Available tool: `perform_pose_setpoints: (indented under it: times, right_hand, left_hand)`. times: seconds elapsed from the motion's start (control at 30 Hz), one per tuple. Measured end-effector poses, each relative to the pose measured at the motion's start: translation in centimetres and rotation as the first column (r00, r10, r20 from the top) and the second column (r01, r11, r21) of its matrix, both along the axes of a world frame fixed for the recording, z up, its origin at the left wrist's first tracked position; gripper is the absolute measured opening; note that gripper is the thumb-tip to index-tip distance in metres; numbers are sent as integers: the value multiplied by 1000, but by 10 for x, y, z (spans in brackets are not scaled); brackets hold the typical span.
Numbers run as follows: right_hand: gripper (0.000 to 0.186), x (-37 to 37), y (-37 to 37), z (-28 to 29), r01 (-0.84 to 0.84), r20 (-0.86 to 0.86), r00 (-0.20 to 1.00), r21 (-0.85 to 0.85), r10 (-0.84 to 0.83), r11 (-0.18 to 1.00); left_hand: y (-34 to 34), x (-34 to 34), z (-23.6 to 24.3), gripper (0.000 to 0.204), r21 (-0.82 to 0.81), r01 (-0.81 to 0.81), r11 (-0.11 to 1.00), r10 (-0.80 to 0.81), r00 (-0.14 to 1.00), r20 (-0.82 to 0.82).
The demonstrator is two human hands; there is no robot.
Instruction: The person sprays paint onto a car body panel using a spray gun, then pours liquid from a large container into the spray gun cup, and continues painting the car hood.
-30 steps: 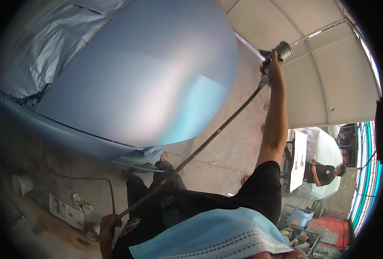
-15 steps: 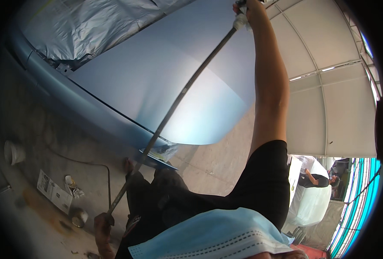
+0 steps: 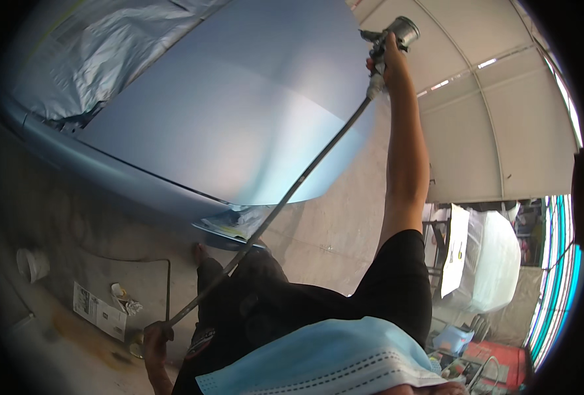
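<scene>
Silver-cupped spray gun [image 3: 404, 30] is at upper right of view, held up near the far right edge of the car hood, cup pointing to the upper right. Right hand [image 3: 394, 62] is closed around its handle, arm stretched out. Dark hose [image 3: 298, 179] runs from the handle base diagonally down across the view, passing in front of the hood's near corner, to the left hand [image 3: 155, 339], which is gripping it low beside the body. Hood [image 3: 239, 99] is blue-grey, glossy in patches; matching fender [image 3: 127, 174] along its near side. Crinkled silver sheeting [image 3: 101, 66] covers the area behind the hood; clear plastic [image 3: 242, 220] sits by the front corner. Floor, lower left: white bucket [image 3: 33, 265], printed paper sheet [image 3: 100, 313], a can near the left hand, partly hidden. Pale blue face mask [image 3: 318, 352] fills the bottom edge. Right side: off-white wall panels [image 3: 463, 52], plastic-wrapped vehicle [image 3: 496, 257], blue-and-white striped curtain [image 3: 558, 276].
</scene>
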State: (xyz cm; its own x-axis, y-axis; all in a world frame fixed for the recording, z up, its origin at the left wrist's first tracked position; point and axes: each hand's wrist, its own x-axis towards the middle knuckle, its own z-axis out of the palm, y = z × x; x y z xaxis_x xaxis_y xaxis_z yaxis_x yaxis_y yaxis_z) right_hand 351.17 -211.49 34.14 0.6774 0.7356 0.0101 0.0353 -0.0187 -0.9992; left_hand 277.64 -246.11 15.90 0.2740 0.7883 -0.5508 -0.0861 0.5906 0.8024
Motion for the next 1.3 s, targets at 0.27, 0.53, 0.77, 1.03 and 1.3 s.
perform_pose_setpoints:
  times: [0.27,0.53,0.77,1.03,1.3]
  right_hand:
    - [49,137,-152,-64,197,-123,972,-29,-199,980]
    - [51,164,-211,-100,507,-15,859,-107,-511,855]
    - [55,89,-156,-47,402,55,915,-161,-399,901]
    - [52,-78,23,31,63,70,996,-18,-61,998]
    - [43,-230,105,69,-414,310,880,128,361,901]
  left_hand:
    - [28,48,0,35,-110,305,946,-314,946,-78]
    - [37,67,-12,38,-38,375,926,-376,926,-32]
    - [25,19,-48,45,36,248,968,-245,968,-62]
    - [2,-55,-74,37,111,35,993,-32,999,-28]
    - [-19,-116,-66,29,53,-213,976,210,976,49]
